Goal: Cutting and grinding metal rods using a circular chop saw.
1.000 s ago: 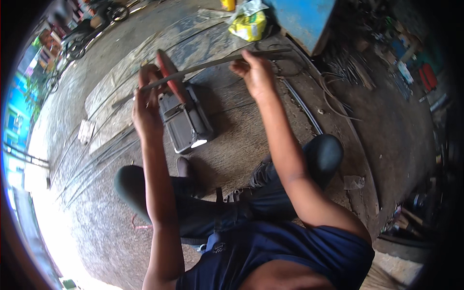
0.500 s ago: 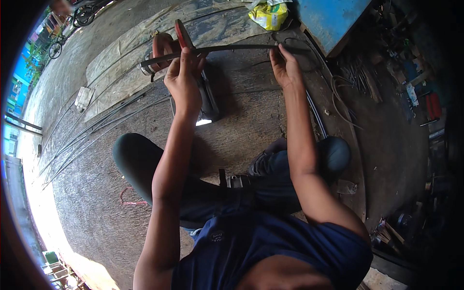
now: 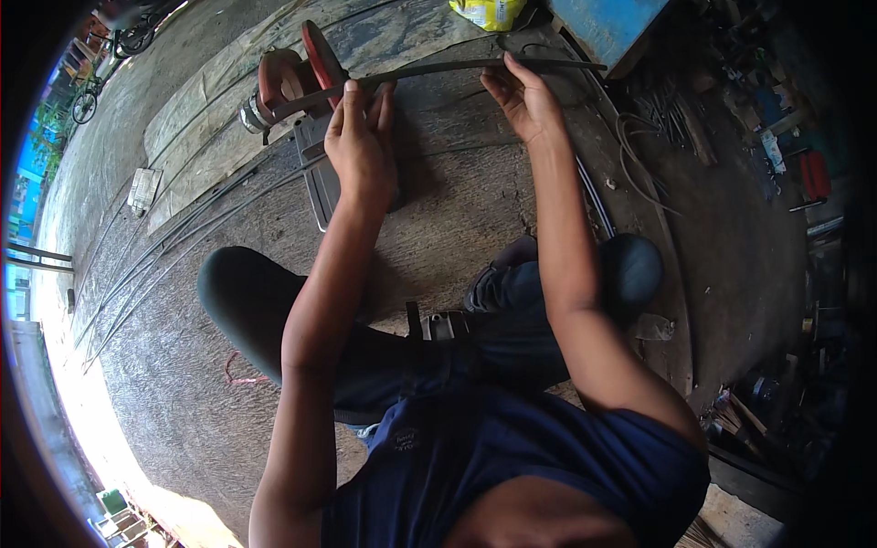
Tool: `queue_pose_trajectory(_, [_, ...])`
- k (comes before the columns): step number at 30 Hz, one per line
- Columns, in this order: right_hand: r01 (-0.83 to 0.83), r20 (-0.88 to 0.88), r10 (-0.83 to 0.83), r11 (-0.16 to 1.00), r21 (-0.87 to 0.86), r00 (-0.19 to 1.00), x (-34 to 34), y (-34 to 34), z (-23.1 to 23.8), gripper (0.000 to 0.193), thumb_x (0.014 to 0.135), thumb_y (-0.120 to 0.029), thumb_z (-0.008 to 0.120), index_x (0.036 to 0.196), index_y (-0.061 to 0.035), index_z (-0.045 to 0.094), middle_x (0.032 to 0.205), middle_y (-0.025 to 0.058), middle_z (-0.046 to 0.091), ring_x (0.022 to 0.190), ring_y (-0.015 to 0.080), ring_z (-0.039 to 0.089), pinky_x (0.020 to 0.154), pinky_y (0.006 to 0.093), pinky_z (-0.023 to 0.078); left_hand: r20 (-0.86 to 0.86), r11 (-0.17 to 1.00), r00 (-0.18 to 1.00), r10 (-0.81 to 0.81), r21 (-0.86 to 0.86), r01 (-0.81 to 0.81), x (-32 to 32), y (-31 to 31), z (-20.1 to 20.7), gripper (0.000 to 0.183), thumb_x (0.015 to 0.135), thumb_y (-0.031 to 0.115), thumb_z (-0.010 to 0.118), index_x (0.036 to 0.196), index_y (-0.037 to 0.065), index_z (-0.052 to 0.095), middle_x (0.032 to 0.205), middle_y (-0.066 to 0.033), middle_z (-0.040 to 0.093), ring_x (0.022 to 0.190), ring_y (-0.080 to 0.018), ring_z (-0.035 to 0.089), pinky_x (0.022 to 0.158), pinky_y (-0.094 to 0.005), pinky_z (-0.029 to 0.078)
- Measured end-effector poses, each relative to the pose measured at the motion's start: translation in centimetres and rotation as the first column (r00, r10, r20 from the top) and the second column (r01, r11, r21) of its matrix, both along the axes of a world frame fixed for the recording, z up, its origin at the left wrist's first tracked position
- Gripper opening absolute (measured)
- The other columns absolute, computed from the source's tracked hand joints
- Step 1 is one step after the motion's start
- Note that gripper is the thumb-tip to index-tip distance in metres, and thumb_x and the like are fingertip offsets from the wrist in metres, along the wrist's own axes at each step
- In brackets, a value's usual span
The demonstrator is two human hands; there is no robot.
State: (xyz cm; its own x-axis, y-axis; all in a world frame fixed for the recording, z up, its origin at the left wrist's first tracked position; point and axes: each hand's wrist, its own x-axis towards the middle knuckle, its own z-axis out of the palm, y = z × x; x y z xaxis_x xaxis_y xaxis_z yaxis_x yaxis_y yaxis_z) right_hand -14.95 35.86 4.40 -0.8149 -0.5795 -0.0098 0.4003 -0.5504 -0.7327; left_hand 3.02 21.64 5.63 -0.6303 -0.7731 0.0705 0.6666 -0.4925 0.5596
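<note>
**Long Metal Bar Stretching Sideways Between Two Hands**

A seated person in a dark blue shirt [image 3: 512, 457] is holding a narrow, dark metal bar [image 3: 429, 68] out in front at arm's length, beside a saw with a red guard [image 3: 320, 57]. The bar's long axis is running left to right across the body, its left part slanting down in the view toward the saw's silver-coloured end, its right end pointing toward a blue cabinet [image 3: 607, 32]. Whether the left end is touching the saw cannot be told.

The left hand [image 3: 361, 151] is closing thumb and fingers around the bar, just beside the red guard. The right hand [image 3: 528, 105] is standing half open, thumb up against the bar and fingers loosely curling; how firmly it is gripping, if at all, cannot be told. The bar is extending well past it. A yellow bag [image 3: 489, 13] is lying beyond, while thin rods [image 3: 187, 224] are lying on the floor at left.
</note>
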Motion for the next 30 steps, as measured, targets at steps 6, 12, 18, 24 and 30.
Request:
queue_pose_trajectory(6, [0.062, -0.043, -0.062, 0.998, 0.001, 0.997, -0.8, 0.4, -1.0, 0.018, 0.087, -0.016, 0.067, 0.093, -0.0006, 0.058, 0.085, 0.0127, 0.065, 0.079, 0.0229, 0.067, 0.076, 0.0336, 0.06, 0.054, 0.999, 0.998, -0.039, 0.002, 0.039, -0.6, 0.7, -1.0, 0.039, 0.095, 0.018, 0.057, 0.122, -0.01, 0.047, 0.117, -0.0189, 0.058, 0.109, -0.0302, 0.061, 0.089, -0.0294, 0.054])
queue_pose_trajectory(12, [0.076, -0.034, -0.077, 0.997, -0.03, 0.996, -0.2, 1.4, -0.9, 0.017, 0.087, -0.013, 0.067, 0.093, 0.0007, 0.058, 0.084, 0.0127, 0.065, 0.078, 0.0224, 0.067, 0.074, 0.0335, 0.061, 0.044, 0.999, 0.999, -0.031, -0.036, 0.032, -1.4, 0.5, -0.9, 0.038, 0.095, 0.019, 0.057, 0.12, -0.009, 0.05, 0.117, -0.0179, 0.058, 0.11, -0.0299, 0.061, 0.09, -0.0289, 0.053])
queue_pose_trajectory(18, [0.078, -0.04, -0.079, 0.997, -0.027, 0.996, 0.1, 2.2, -0.6, 0.016, 0.087, -0.012, 0.067, 0.092, 0.0014, 0.059, 0.085, 0.0138, 0.066, 0.078, 0.0219, 0.068, 0.074, 0.0325, 0.061, 0.029, 0.998, 0.998, -0.046, -0.041, 0.048, -1.8, 0.3, -1.1, 0.034, 0.095, 0.018, 0.058, 0.116, -0.008, 0.052, 0.116, -0.0162, 0.059, 0.109, -0.0304, 0.061, 0.091, -0.03, 0.053])
queue_pose_trajectory(24, [0.121, 0.077, -0.122, 0.992, 0.025, 0.99, -2.1, 3.0, -2.5, 0.016, 0.084, -0.012, 0.07, 0.09, -0.001, 0.06, 0.082, 0.0133, 0.066, 0.073, 0.023, 0.068, 0.07, 0.0324, 0.061, 0.005, 0.998, 0.999, -0.042, -0.047, 0.042, -2.2, 1.6, -1.3, 0.023, 0.093, 0.012, 0.06, 0.106, -0.006, 0.054, 0.106, -0.0125, 0.059, 0.1, -0.0324, 0.064, 0.088, -0.0351, 0.056])
queue_pose_trajectory(30, [0.115, 0.212, -0.122, 0.992, 0.045, 0.97, -3.2, 2.8, -4.9, 0.012, 0.085, -0.01, 0.068, 0.089, -0.0012, 0.061, 0.081, 0.0143, 0.067, 0.071, 0.0236, 0.068, 0.067, 0.0337, 0.061, 0.057, 0.995, 0.997, -0.053, -0.081, 0.058, -2.6, 2.0, -2.1, 0.02, 0.09, 0.012, 0.065, 0.098, -0.004, 0.057, 0.097, -0.0097, 0.062, 0.092, -0.0274, 0.067, 0.085, -0.034, 0.057])
